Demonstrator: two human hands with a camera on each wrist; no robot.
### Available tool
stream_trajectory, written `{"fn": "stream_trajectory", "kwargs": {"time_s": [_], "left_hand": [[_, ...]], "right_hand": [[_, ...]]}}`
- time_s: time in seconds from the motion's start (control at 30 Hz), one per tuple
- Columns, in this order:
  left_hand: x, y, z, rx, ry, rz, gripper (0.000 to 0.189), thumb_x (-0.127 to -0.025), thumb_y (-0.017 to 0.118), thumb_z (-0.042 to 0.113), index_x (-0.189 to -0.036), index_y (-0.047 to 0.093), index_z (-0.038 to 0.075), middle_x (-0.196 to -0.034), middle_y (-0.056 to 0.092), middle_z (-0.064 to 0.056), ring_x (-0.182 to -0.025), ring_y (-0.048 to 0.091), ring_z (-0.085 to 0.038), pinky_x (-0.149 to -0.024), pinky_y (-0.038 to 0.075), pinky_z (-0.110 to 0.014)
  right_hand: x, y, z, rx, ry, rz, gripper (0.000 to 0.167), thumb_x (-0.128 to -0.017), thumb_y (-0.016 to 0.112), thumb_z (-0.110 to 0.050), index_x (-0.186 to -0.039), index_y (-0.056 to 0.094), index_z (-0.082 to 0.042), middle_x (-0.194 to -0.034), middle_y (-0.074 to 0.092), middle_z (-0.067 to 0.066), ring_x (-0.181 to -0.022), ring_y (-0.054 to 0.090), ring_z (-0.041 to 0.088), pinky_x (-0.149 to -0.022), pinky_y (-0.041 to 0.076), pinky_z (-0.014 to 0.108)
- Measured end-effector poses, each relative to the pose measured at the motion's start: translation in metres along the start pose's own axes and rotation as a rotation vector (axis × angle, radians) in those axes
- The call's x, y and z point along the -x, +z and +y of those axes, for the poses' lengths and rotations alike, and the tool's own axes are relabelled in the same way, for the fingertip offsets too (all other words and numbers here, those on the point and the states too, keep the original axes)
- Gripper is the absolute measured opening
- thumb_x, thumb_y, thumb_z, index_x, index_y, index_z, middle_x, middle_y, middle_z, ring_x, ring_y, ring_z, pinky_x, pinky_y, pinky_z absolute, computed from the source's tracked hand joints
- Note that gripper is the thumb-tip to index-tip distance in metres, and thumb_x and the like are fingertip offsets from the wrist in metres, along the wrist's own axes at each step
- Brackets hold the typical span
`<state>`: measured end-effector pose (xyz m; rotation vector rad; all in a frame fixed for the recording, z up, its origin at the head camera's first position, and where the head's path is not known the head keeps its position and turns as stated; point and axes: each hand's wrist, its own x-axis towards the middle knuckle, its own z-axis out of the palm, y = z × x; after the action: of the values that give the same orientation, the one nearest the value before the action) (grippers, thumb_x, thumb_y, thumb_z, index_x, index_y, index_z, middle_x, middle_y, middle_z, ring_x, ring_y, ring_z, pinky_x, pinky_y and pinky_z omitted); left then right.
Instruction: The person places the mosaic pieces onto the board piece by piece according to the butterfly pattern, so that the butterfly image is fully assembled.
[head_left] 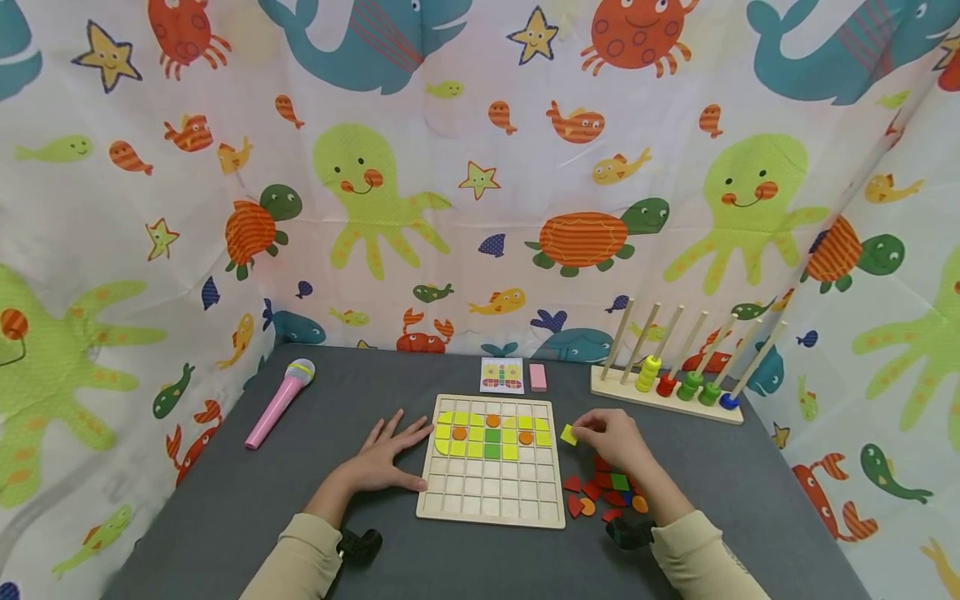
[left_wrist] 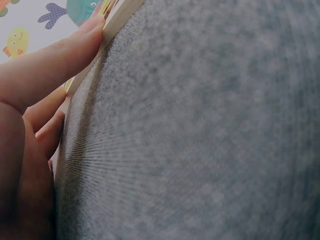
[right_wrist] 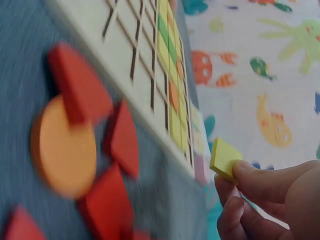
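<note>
A wooden grid board (head_left: 491,503) lies on the dark table, its upper rows partly filled with yellow, green and orange tiles. My left hand (head_left: 377,463) is spread at the board's left side, thumb and fingertips touching its edge. Just off the board's right edge, my right hand (head_left: 611,435) pinches a yellow square tile (head_left: 568,435) between thumb and fingers. In the right wrist view that yellow tile (right_wrist: 224,159) is held up off the table. Below the right hand lies a loose pile of red tiles (head_left: 603,482), with some orange, green and blue ones, partly hidden by the forearm.
Behind the board are a pattern card (head_left: 502,376) and a pink block (head_left: 537,377). A peg stand (head_left: 678,402) with coloured rings stands at the back right. To the left lies a pink toy microphone (head_left: 279,404). A sea-animal curtain (head_left: 480,250) hangs behind the table.
</note>
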<state>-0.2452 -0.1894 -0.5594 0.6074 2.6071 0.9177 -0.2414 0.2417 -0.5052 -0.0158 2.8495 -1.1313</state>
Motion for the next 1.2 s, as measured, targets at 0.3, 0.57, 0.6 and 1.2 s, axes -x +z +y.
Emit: {"fn": "stream_trajectory", "kwargs": {"time_s": [0.3,0.57,0.6,1.2], "left_hand": [[0.000,0.003,-0.005,-0.015,0.006,-0.002,0.104,-0.074,0.078,0.065,-0.160,0.030,0.031,-0.170,0.018,0.002,-0.156,-0.012,-0.037,-0.120,-0.010,-0.065],[0.002,0.000,-0.002,-0.017,0.010,0.001,0.104,-0.075,0.079,0.064,-0.160,0.031,0.029,-0.170,0.019,0.001,-0.157,-0.011,-0.037,-0.120,-0.010,-0.064],[0.001,-0.001,-0.002,-0.019,0.012,-0.005,0.104,-0.075,0.079,0.063,-0.160,0.030,0.028,-0.170,0.018,0.000,-0.156,-0.011,-0.037,-0.120,-0.010,-0.064],[-0.001,0.000,-0.003,-0.007,-0.011,-0.018,0.106,-0.073,0.079,0.066,-0.160,0.029,0.033,-0.170,0.016,0.005,-0.156,-0.013,-0.035,-0.120,-0.012,-0.064]], "right_hand": [[-0.004,0.045,-0.025,-0.041,-0.043,-0.050,0.005,-0.091,0.076,-0.022,-0.090,0.078,-0.017,-0.083,0.069,-0.003,-0.073,0.056,0.016,-0.062,0.049,0.029],[-0.009,0.060,-0.032,-0.016,-0.065,-0.080,0.006,-0.089,0.078,-0.023,-0.087,0.078,-0.018,-0.083,0.069,-0.004,-0.073,0.055,0.017,-0.062,0.049,0.029],[-0.009,0.061,-0.032,-0.009,-0.072,-0.079,0.005,-0.089,0.079,-0.023,-0.087,0.078,-0.018,-0.083,0.069,-0.005,-0.074,0.055,0.017,-0.063,0.049,0.029],[0.001,0.051,-0.034,-0.021,-0.077,-0.043,0.008,-0.087,0.080,-0.018,-0.090,0.074,-0.014,-0.075,0.063,-0.001,-0.069,0.055,0.017,-0.056,0.046,0.028]]}}
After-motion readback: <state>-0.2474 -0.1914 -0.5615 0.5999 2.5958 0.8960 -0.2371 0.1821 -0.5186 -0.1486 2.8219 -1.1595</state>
